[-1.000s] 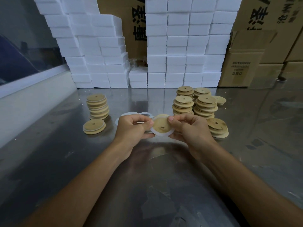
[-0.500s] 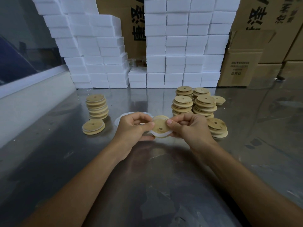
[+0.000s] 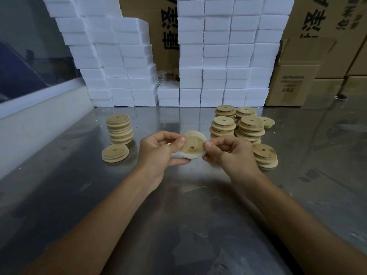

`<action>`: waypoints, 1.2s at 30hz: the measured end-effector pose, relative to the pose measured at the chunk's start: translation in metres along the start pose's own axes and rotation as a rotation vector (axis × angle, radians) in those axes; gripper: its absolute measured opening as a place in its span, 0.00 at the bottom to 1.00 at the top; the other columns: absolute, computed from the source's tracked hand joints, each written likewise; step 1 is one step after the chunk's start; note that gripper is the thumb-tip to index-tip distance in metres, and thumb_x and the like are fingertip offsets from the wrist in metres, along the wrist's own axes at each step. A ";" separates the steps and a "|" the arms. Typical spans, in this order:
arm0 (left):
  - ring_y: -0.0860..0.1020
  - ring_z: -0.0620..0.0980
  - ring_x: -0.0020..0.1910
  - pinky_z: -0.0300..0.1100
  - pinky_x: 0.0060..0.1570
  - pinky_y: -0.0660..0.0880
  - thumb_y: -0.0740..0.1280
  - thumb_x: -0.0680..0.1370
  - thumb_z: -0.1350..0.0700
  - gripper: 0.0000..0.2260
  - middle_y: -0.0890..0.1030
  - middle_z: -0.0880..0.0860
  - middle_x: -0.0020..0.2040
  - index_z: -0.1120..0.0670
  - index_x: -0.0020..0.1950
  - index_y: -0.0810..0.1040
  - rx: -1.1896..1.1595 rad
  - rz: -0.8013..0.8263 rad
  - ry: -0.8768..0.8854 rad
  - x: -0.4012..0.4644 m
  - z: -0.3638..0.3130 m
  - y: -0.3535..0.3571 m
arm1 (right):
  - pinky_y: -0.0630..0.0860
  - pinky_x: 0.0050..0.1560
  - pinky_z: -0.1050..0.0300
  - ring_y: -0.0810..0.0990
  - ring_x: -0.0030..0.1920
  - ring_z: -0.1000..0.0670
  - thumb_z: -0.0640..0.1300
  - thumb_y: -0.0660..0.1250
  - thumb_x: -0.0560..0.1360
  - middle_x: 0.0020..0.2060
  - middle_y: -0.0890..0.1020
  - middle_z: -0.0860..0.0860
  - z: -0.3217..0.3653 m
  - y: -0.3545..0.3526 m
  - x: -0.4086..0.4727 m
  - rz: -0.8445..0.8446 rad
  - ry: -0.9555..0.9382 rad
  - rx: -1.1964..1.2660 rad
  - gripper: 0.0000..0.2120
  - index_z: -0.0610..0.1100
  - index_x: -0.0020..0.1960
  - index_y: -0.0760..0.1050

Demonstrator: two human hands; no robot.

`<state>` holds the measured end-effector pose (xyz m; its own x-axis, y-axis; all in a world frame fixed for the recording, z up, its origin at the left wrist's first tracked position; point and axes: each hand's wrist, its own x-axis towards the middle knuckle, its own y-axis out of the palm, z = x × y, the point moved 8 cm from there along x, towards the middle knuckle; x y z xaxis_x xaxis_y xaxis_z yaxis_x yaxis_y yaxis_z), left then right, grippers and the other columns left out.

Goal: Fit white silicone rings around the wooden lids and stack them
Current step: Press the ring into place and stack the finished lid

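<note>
Steel worktable (image 3: 178,225) backed by white foam boxes (image 3: 224,56). Both hands, left hand (image 3: 158,151) and right hand (image 3: 228,153), pinch one wooden lid (image 3: 192,146) above it, white silicone ring (image 3: 195,156) half-seated. Best worked evenly around the rim. Left of the lid, ringed stack (image 3: 119,129); right, bare lids (image 3: 236,126).

Round wooden lid (image 3: 192,146), pale tan with a small centre hole, held tilted above the worktop, flat face toward the camera. White silicone ring (image 3: 185,155) lies along its lower rim, partly seated. Ringed lids form a stack (image 3: 119,128) at left, one ringed lid (image 3: 115,153) beside it. Bare lids in stacks (image 3: 237,125) at right.
</note>
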<state>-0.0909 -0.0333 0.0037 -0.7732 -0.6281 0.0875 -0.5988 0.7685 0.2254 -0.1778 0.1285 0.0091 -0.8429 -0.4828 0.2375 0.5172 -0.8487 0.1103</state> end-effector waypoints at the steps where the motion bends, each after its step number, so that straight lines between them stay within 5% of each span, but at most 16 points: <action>1: 0.84 0.61 0.45 0.57 0.39 0.82 0.72 0.73 0.66 0.03 0.83 0.64 0.47 0.62 0.41 0.80 -0.014 0.006 -0.015 -0.001 0.001 0.001 | 0.79 0.36 0.64 0.83 0.33 0.53 0.33 0.70 0.74 0.34 0.84 0.43 0.002 -0.001 0.000 -0.004 -0.014 -0.001 0.02 0.35 0.43 0.81; 8: 0.81 0.66 0.55 0.57 0.40 0.81 0.70 0.74 0.67 0.05 0.79 0.67 0.53 0.61 0.39 0.79 -0.157 0.020 -0.090 -0.001 0.005 0.004 | 0.84 0.43 0.50 0.86 0.44 0.42 0.35 0.69 0.76 0.44 0.85 0.37 0.005 0.002 -0.003 0.001 0.016 0.021 0.02 0.36 0.47 0.78; 12: 0.78 0.67 0.58 0.55 0.39 0.81 0.68 0.76 0.67 0.07 0.78 0.63 0.49 0.59 0.40 0.77 -0.176 0.019 -0.087 -0.001 0.011 0.007 | 0.84 0.40 0.53 0.86 0.41 0.47 0.35 0.69 0.76 0.39 0.86 0.44 0.003 0.004 -0.003 0.006 0.000 0.013 0.01 0.38 0.47 0.78; 17: 0.83 0.54 0.46 0.49 0.37 0.82 0.70 0.76 0.66 0.10 0.82 0.53 0.44 0.52 0.39 0.78 0.232 0.048 0.223 -0.004 -0.009 0.009 | 0.80 0.35 0.61 0.83 0.33 0.55 0.32 0.70 0.75 0.33 0.84 0.50 0.004 -0.003 0.000 -0.072 -0.114 -0.172 0.08 0.43 0.41 0.79; 22: 0.81 0.47 0.41 0.40 0.40 0.79 0.72 0.74 0.64 0.12 0.82 0.47 0.41 0.46 0.40 0.78 0.555 0.054 0.492 -0.012 -0.024 0.021 | 0.83 0.43 0.50 0.84 0.39 0.52 0.35 0.72 0.74 0.37 0.84 0.51 0.012 0.001 -0.005 -0.072 -0.267 -0.475 0.06 0.45 0.43 0.80; 29: 0.84 0.50 0.39 0.45 0.39 0.80 0.72 0.74 0.66 0.12 0.84 0.53 0.41 0.49 0.38 0.80 0.316 -0.006 0.308 -0.002 -0.013 0.005 | 0.84 0.40 0.52 0.85 0.42 0.43 0.39 0.69 0.77 0.39 0.85 0.42 -0.001 0.004 -0.001 -0.033 -0.100 -0.261 0.05 0.36 0.47 0.78; 36: 0.82 0.62 0.49 0.64 0.51 0.79 0.72 0.74 0.65 0.14 0.84 0.58 0.45 0.48 0.34 0.82 0.205 -0.023 0.189 -0.001 -0.010 0.003 | 0.84 0.42 0.50 0.84 0.37 0.46 0.34 0.70 0.76 0.37 0.85 0.39 0.002 0.005 0.000 0.018 -0.075 -0.179 0.04 0.37 0.42 0.79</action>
<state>-0.0901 -0.0318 0.0137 -0.7178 -0.6422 0.2689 -0.6603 0.7504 0.0297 -0.1753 0.1248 0.0111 -0.8169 -0.4867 0.3096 0.4921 -0.8680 -0.0663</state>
